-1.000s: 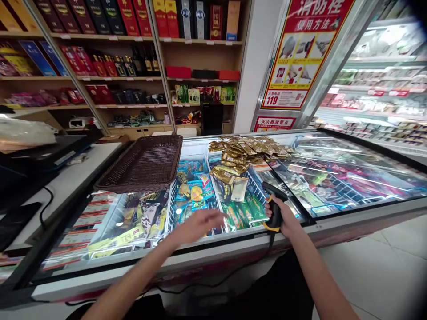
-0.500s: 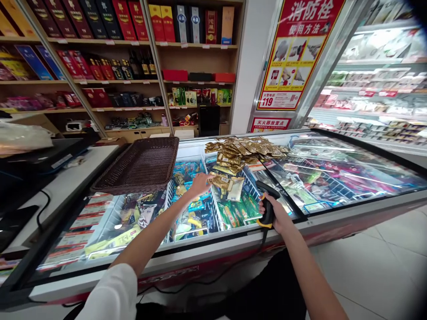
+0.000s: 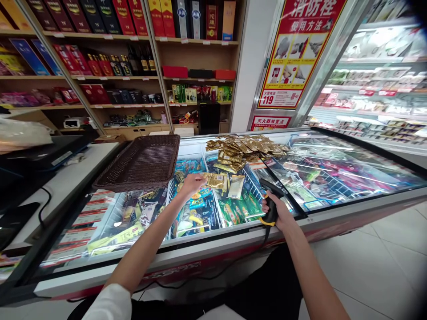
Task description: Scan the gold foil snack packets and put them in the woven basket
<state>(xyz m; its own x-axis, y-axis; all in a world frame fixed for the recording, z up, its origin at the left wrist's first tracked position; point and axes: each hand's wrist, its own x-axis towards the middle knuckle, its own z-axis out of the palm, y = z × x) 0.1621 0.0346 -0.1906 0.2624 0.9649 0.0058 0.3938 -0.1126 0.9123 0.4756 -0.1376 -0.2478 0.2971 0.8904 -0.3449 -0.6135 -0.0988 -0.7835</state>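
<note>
Pinched at one end by my left hand is a gold snack packet, held above the freezer's wire baskets. My right hand is wrapped round the grip of a black and yellow barcode scanner, whose head points toward the middle of the freezer. Beyond the held packet lies a heap of similar gold packets on the freezer top. A pale gold pack rests close to the held packet, over green ice-cream packs.
A brown wicker basket sits on the left of the chest freezer. The scanner's cable hangs over the front edge. A counter stands at far left, shelves of boxed goods behind, and a lit display fridge at right.
My left hand has drawn the gold packet slightly to the left. My right hand with the scanner has shifted a little to the right.
</note>
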